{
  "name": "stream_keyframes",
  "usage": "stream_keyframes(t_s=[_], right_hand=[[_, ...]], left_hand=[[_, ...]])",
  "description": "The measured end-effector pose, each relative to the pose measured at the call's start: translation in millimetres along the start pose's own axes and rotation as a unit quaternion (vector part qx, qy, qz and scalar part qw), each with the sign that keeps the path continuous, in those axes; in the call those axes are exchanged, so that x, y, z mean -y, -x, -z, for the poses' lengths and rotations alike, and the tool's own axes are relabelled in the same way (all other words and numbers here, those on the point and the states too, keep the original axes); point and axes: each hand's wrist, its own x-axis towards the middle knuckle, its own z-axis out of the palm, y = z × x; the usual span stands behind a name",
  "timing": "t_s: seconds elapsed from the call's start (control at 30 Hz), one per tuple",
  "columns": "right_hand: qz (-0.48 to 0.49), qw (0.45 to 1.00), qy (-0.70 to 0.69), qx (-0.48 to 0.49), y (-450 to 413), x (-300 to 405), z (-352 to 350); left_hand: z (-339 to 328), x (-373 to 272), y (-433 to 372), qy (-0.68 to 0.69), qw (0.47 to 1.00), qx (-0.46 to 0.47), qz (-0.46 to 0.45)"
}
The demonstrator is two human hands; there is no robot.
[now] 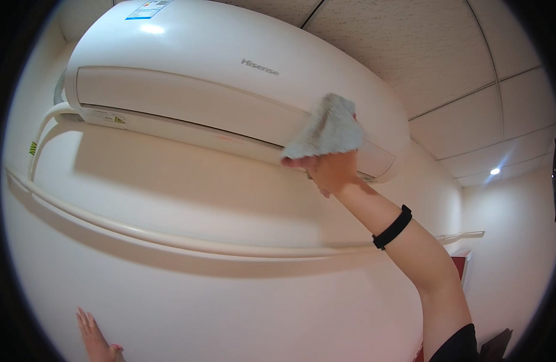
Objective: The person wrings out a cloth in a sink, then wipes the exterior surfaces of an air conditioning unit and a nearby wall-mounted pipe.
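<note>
A white Hisense wall-mounted air conditioner (178, 54) spans the upper part of the view. My right hand (336, 169) is raised to its front panel, towards the right end, holding a pale grey-blue cleaning cloth (334, 129). The cloth drapes over most of that hand and lies on the panel near the long louver flap (187, 97); pinkish fingertips show at its lower edge. Low on the left, my left hand (94, 337) is held up at the white wall (242, 312), fingers extended and nothing in it. Whether its palm presses the wall is hard to tell.
A cream-coloured pipe (169, 237) runs along the wall below the unit and bends up to its left end. Ceiling panels (459, 99) lie close above. At right are a small ceiling light (495, 171), a red board (459, 267) and a dark object (495, 344).
</note>
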Motion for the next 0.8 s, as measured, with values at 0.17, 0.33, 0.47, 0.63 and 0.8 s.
stream_keyframes(t_s=[0.17,0.33,0.47,0.63,0.8], right_hand=[[-0.016,0.955,-0.291,-0.053,-57.6,103.0,17.7],[0.155,0.952,0.052,-0.259,-134.6,157.6,13.4],[0.185,0.928,-0.149,-0.287,-167.4,131.6,32.2],[0.091,0.943,-0.261,-0.188,-126.4,16.9,58.3],[-0.134,0.968,-0.114,-0.177,-15.5,-120.3,42.5]], left_hand=[[-12.7,7.3,-9.1,0.02,0.998,-0.039,-0.045],[3.6,-12.2,-7.0,0.006,1.0,-0.002,0.023],[1.0,-11.5,-28.2,-0.003,1.0,-0.007,0.0],[3.9,-4.5,-20.7,0.003,1.0,0.02,0.004],[-19.4,17.9,-13.2,-0.043,0.998,-0.014,-0.05]])
